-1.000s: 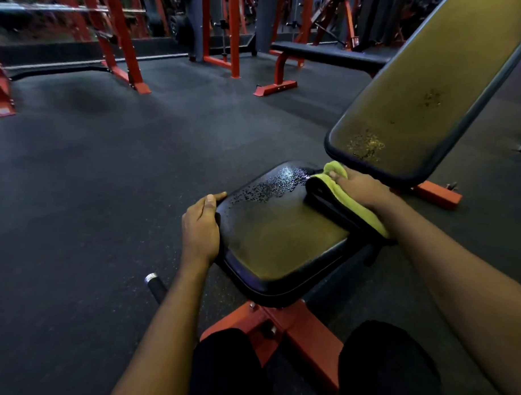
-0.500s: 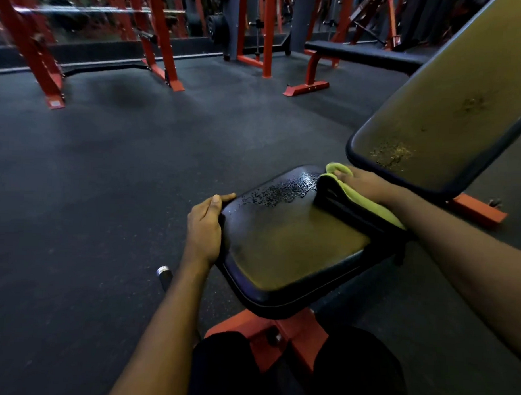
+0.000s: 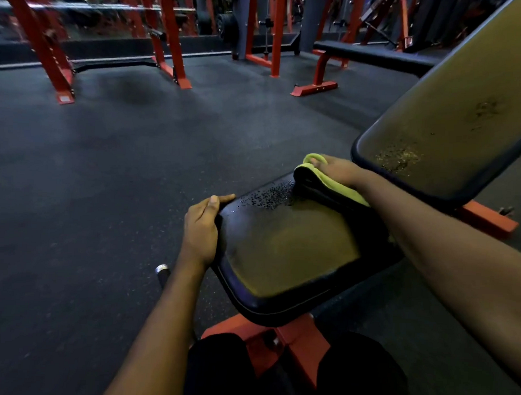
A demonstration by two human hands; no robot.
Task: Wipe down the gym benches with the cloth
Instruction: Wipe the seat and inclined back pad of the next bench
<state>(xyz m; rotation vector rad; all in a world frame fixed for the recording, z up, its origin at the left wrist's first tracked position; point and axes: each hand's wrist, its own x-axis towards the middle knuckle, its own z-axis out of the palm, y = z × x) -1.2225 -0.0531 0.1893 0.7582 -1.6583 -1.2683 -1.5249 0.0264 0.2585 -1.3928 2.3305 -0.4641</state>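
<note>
In a gym with a dark rubber floor, the yellow-green cloth lies folded on the far right edge of the black seat, just below the tilted backrest. Its long axis runs along that edge, from far left to near right. The right hand lies on it, fingers curled round its far end; the left hand grips the seat's left edge, thumb on top.

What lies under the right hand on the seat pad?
The yellow-green cloth, folded, its dark side down on the seat pad beside the droplets. The right hand presses it. The pad surface beneath the cloth is covered, so wet or dry cannot be told.
</note>
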